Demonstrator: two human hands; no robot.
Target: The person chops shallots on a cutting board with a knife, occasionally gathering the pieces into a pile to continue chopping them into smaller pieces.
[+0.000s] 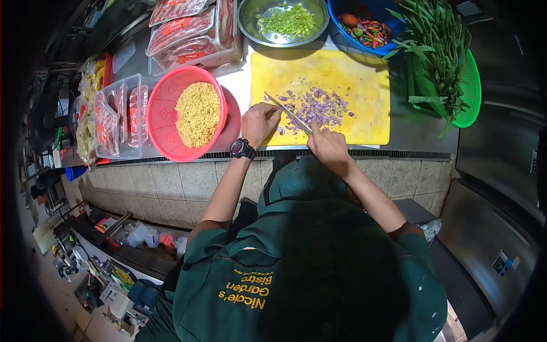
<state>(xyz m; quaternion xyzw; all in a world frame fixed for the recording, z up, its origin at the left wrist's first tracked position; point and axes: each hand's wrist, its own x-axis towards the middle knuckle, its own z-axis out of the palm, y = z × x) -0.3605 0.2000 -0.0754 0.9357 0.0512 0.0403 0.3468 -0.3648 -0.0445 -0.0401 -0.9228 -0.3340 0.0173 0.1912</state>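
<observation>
My right hand (330,149) is wrapped round the handle of a kitchen knife (289,113), whose blade slants up and left across the yellow cutting board (367,85). My left hand (260,122) rests at the board's left edge, fingers curled together close to the blade; whatever they hold, if anything, is hidden. Chopped purple shallots (323,108) lie scattered over the middle of the board, beyond and right of the blade. A few small bits sit near my left fingertips.
Left stand a pink colander (155,117) of dry noodles and boxes of packed meat (185,34). Behind the board are a steel bowl (246,28) of chopped greens and a blue basin (336,40) with chillies. A green basket (474,94) of leafy stalks stands right.
</observation>
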